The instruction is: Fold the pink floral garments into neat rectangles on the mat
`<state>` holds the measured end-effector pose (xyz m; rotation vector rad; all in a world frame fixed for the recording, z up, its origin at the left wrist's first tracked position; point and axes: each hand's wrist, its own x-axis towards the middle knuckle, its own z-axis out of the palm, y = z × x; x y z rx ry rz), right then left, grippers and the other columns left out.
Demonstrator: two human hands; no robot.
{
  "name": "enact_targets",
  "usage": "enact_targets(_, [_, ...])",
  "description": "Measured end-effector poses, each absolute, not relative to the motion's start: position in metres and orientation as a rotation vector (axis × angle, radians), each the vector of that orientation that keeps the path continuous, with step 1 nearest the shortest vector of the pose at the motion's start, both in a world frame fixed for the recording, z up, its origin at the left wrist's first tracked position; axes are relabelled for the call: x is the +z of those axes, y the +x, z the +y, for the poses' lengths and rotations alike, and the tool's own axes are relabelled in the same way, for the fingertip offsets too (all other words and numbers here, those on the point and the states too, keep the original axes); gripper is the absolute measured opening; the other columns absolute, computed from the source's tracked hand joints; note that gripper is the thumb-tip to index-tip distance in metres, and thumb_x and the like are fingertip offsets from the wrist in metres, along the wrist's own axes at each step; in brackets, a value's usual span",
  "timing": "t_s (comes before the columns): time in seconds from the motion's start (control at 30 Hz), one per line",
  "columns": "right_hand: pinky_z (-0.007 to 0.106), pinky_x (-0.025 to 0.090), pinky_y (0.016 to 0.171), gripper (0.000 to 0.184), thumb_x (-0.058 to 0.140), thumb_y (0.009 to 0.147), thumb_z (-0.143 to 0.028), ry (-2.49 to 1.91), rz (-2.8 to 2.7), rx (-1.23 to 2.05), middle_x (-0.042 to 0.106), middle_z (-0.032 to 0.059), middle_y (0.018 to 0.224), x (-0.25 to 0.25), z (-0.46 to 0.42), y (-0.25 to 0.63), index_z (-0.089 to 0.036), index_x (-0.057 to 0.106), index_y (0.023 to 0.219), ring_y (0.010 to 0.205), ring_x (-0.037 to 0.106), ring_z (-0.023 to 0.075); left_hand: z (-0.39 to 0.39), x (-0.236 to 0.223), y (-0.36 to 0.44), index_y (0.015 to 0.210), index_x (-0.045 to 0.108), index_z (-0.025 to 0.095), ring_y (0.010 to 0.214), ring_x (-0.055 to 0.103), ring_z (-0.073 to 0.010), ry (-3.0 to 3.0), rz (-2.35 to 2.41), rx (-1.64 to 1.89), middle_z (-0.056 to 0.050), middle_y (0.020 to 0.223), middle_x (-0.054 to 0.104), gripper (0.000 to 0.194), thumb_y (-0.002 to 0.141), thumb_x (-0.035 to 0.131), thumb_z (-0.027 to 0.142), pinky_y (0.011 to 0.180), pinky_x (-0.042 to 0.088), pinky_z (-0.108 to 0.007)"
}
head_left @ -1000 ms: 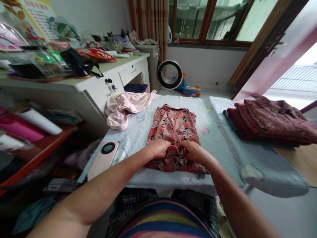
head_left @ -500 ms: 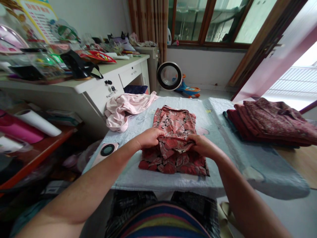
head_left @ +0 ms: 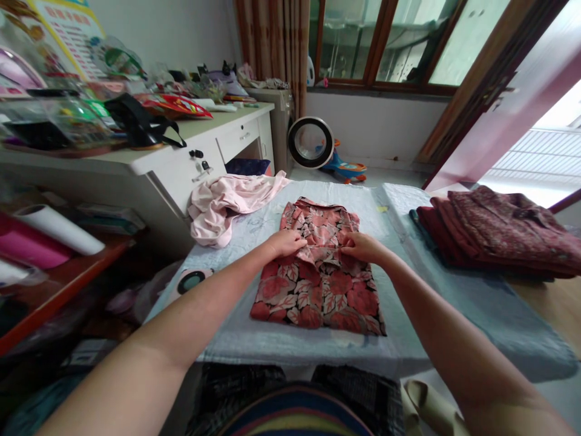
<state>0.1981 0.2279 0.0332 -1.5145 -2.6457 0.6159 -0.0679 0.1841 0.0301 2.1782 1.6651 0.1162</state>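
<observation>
A red floral shirt (head_left: 318, 290) with black and beige leaf print lies folded into a rectangle on the pale blue cloth, its collar at the far end. My left hand (head_left: 290, 243) grips the folded fabric at its left side, fingers closed on the cloth. Across from it, my right hand (head_left: 361, 247) pinches the same shirt on its right side. Between the hands a flap of fabric is bunched over the shirt's middle. The fingertips are partly hidden by the cloth.
A crumpled pale pink garment (head_left: 215, 212) lies at the far left of the covered table (head_left: 399, 303). On the right sits a stack of dark red folded clothes (head_left: 494, 233). A pinkish device with a round dark lens (head_left: 191, 281) is by my left forearm. A cluttered white desk (head_left: 181, 148) stands left.
Both hands have moved slightly away from me with the gripped fabric. The raised flap now lies lower and flatter, and more of the shirt's near part shows.
</observation>
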Motion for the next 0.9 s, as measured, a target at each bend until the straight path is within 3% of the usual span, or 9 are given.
enact_targets(0.17, [0.023,0.029,0.055,0.025,0.053,0.091,-0.036,-1.582,-2.655,0.622,0.064,0.0018,0.073,0.022,0.238,0.205,-0.016,0.067,0.082,0.061,0.051,0.0113,0.18,0.018,-0.073,0.095,0.07,0.016,0.085,0.064,-0.0187,2.182,1.646,0.14,-0.005,0.093,0.071,0.023,0.079,0.054,0.022,0.076,0.047,-0.024])
enact_targets(0.33, [0.026,0.031,0.059,0.028,0.049,0.093,-0.033,-1.611,-2.753,0.448,0.067,0.0066,0.08,0.018,0.24,0.198,-0.016,0.067,0.082,0.068,0.054,0.0145,0.18,0.015,-0.08,0.128,0.056,0.016,0.105,0.062,-0.0177,2.15,1.422,0.171,-0.006,0.12,0.064,0.063,0.065,0.058,0.008,0.09,0.047,-0.024])
enact_targets(0.5, [0.027,0.04,0.074,0.017,0.053,0.091,-0.026,-1.68,-2.589,0.179,0.067,0.0101,0.1,0.022,0.216,0.187,-0.017,0.066,0.096,0.089,0.059,0.0193,0.176,0.016,-0.082,0.136,0.052,0.02,0.124,0.051,-0.0246,2.226,1.291,0.209,-0.009,0.132,0.055,0.069,0.069,0.071,0.02,0.106,0.04,-0.034])
enact_targets(0.6, [0.028,0.041,0.086,0.019,0.05,0.095,-0.027,-1.46,-2.555,0.178,0.064,0.0113,0.106,0.024,0.19,0.177,-0.016,0.066,0.095,0.098,0.057,0.02,0.169,0.016,-0.078,0.129,0.061,0.023,0.12,0.053,-0.0236,2.262,1.326,0.346,-0.007,0.124,0.057,0.056,0.073,0.069,0.02,0.107,0.039,-0.036])
enact_targets(0.73, [0.03,0.041,0.093,0.022,0.046,0.095,-0.017,-1.228,-2.593,0.356,0.065,0.0094,0.11,0.012,0.155,0.16,-0.019,0.067,0.102,0.103,0.058,0.0201,0.163,0.013,-0.075,0.094,0.077,0.023,0.11,0.057,-0.0207,2.283,1.352,0.597,-0.005,0.112,0.06,0.023,0.079,0.062,0.014,0.106,0.04,-0.036])
enact_targets(0.9, [0.037,0.04,0.1,0.03,0.047,0.094,-0.015,-1.198,-2.472,0.414,0.064,0.0101,0.124,-0.017,0.139,0.149,-0.021,0.064,0.118,0.116,0.056,0.0231,0.166,0.01,-0.066,0.088,0.077,0.02,0.086,0.062,-0.0163,2.197,1.493,0.728,-0.003,0.091,0.063,0.025,0.077,0.057,0.008,0.088,0.05,-0.029])
